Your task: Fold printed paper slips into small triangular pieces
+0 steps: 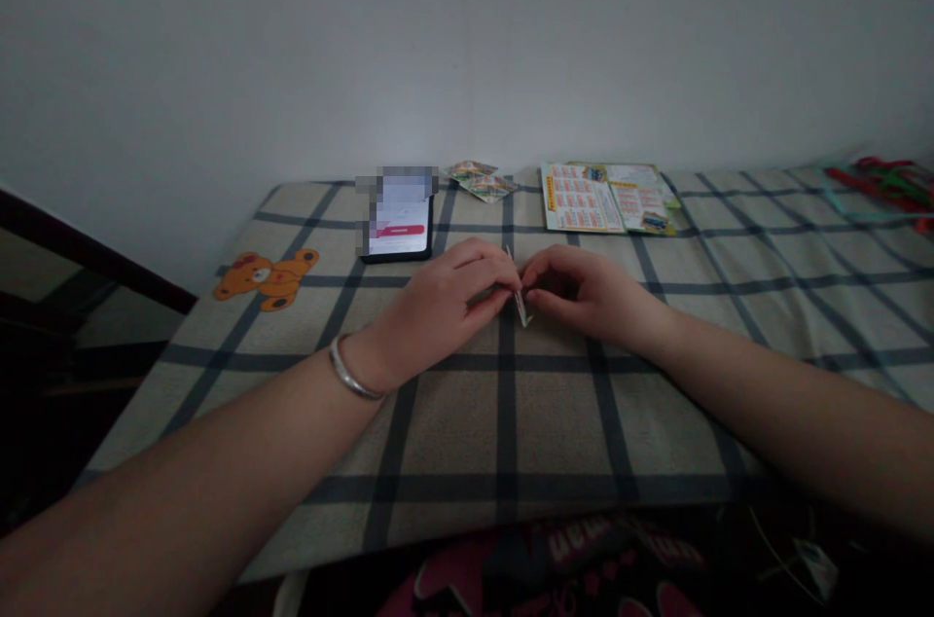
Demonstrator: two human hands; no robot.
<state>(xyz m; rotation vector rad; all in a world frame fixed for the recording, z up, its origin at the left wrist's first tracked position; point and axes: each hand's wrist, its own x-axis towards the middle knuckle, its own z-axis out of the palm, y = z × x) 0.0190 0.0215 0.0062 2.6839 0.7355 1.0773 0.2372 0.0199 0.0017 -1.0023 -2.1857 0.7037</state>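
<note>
Both my hands rest on a checked cloth (555,422) and meet at its middle. My left hand (438,306), with a silver bangle (350,374) on the wrist, pinches a small folded piece of paper (520,301) from the left. My right hand (584,296) pinches the same piece from the right. The fingers of both hands are closed on it. The paper stands on edge between the fingertips, and much of it is hidden by them.
A phone (398,228) with a lit screen lies behind my left hand. Small folded paper pieces (482,179) and printed colour sheets (605,199) lie near the wall. Red and green strips (886,181) sit far right. A bear print (267,276) marks the cloth's left.
</note>
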